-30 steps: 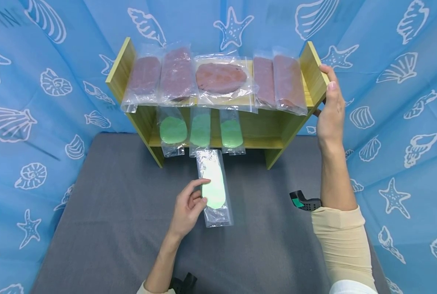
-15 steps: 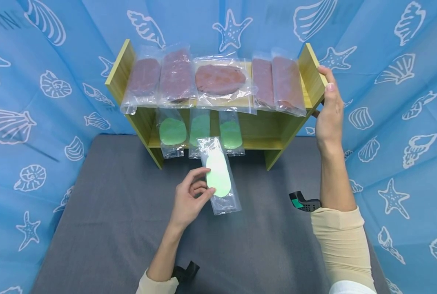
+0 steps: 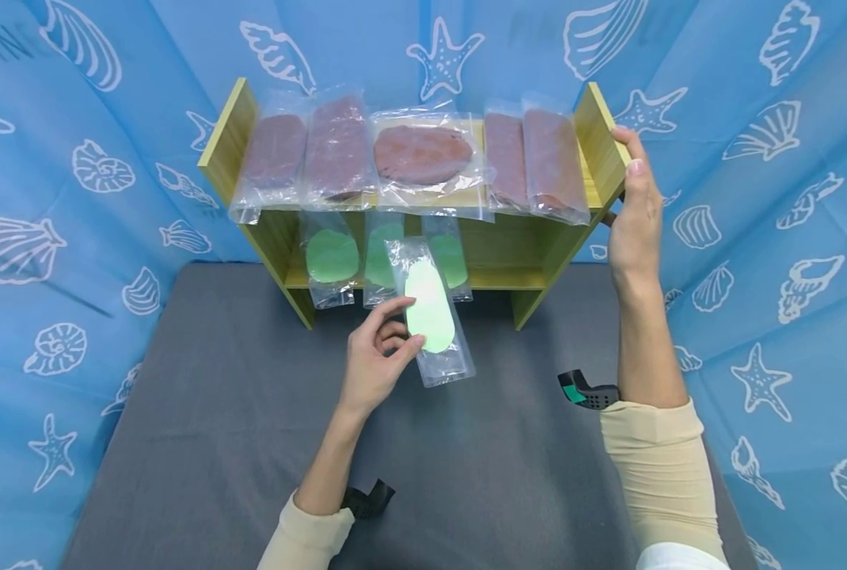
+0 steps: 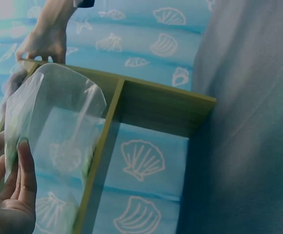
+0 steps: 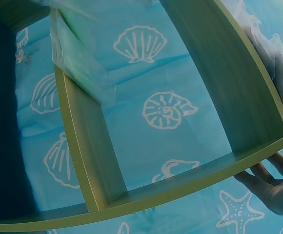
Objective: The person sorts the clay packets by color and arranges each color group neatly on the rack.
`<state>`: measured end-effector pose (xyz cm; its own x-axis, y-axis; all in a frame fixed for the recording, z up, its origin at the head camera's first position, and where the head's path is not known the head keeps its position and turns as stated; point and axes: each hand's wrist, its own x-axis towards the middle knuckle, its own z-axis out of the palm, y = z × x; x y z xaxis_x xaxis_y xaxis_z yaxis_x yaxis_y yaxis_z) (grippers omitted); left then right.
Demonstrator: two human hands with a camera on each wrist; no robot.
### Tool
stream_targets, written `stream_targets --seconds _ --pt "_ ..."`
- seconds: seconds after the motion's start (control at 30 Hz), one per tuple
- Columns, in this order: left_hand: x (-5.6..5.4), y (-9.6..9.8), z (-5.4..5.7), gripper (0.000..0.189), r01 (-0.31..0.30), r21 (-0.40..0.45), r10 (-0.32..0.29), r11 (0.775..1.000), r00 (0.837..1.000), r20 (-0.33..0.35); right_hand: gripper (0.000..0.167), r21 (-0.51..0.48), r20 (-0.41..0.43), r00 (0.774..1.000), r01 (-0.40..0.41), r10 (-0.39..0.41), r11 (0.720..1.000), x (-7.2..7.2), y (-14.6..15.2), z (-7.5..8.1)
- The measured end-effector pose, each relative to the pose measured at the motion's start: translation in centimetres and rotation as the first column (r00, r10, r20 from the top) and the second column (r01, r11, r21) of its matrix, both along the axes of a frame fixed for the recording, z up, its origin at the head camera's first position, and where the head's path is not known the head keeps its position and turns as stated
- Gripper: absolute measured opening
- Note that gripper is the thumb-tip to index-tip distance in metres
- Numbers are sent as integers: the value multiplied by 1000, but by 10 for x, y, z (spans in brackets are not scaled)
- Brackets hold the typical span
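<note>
In the head view my left hand [image 3: 374,356] pinches a clear plastic bag [image 3: 448,368] by its left edge, thumb below and index finger above. Inside lies a flat, pale green, oval piece [image 3: 431,313]. The bag tilts in front of the lower level of a wooden shelf [image 3: 509,279], overlapping two bagged green pieces there. The left wrist view shows the bag [image 4: 70,92] curved outward between thumb and fingers. My right hand [image 3: 637,222] grips the shelf's right side panel, thumb on the near face; the right wrist view shows its fingers [image 5: 258,180] against the board.
Several bagged reddish-brown slabs [image 3: 423,154] lie along the top level. Bagged green pieces [image 3: 332,255] stand on the lower level, left to middle, bag ends hanging over its front edge. Grey cloth [image 3: 466,475] covers the table; a blue shell-print curtain [image 3: 60,237] surrounds it.
My left hand has carried the bagged pale green piece up and slightly right toward the lower level, tilting it. My right hand stays on the shelf's side panel.
</note>
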<state>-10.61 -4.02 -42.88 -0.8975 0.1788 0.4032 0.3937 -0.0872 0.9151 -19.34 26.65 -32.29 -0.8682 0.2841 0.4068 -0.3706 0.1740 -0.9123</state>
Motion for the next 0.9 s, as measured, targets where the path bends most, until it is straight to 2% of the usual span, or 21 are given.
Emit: stream_targets --seconds 0.07,0.3,0.6,0.9 --pt "-4 2 -1 45 -1 -2 1 1000 1000 -7 41 -7 -6 1000 -6 6 1000 0 0 -1" --pt "-22 9 -20 48 27 -16 -27 999 999 -18 41 -38 -23 1000 -17 16 999 0 0 -3" --pt "-42 21 -21 46 37 -37 -40 999 997 -73 41 -15 -16 1000 -5 5 1000 -1 0 -1" --pt "-61 33 -16 50 44 -79 -47 996 998 -42 41 -18 -32 999 -12 11 1000 -1 -1 -2"
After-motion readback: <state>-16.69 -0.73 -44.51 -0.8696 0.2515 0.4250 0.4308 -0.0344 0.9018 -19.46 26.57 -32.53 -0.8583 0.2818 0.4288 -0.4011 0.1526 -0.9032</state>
